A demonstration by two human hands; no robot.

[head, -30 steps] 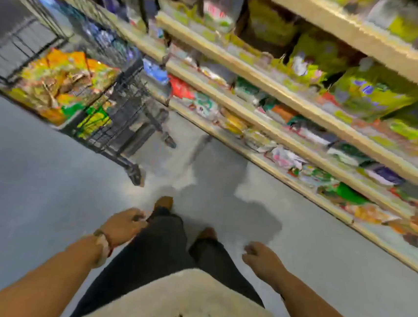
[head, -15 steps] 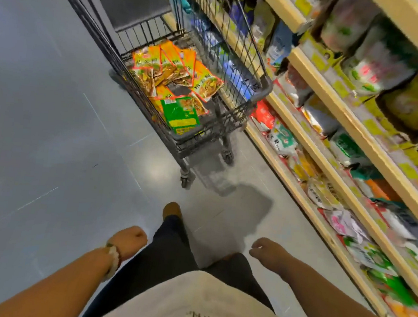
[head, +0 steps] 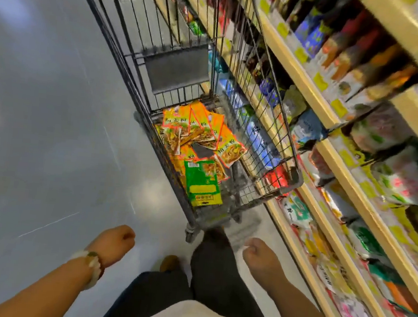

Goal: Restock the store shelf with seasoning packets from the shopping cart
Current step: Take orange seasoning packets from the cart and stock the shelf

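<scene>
A dark wire shopping cart (head: 126,55) stands straight ahead, close against the shelves on the right. In its basket lie several orange and yellow seasoning packets (head: 200,132) and a green and yellow packet (head: 201,183) nearest me. My left hand (head: 114,243), with a bracelet on the wrist, hangs low at the left with fingers loosely curled and holds nothing. My right hand (head: 261,258) hangs below the cart's near end, fingers also loosely curled and empty. Both hands are well short of the packets.
Cream-edged store shelves (head: 350,169) run along the right, packed with bags, packets and dark bottles higher up. Grey floor (head: 39,129) spreads out to the left of the cart. My dark trouser legs and a shoe (head: 169,263) show between my hands.
The view has swung left and toward the cart, which now stands much closer and straight ahead. Both hands still hang empty at my sides.
</scene>
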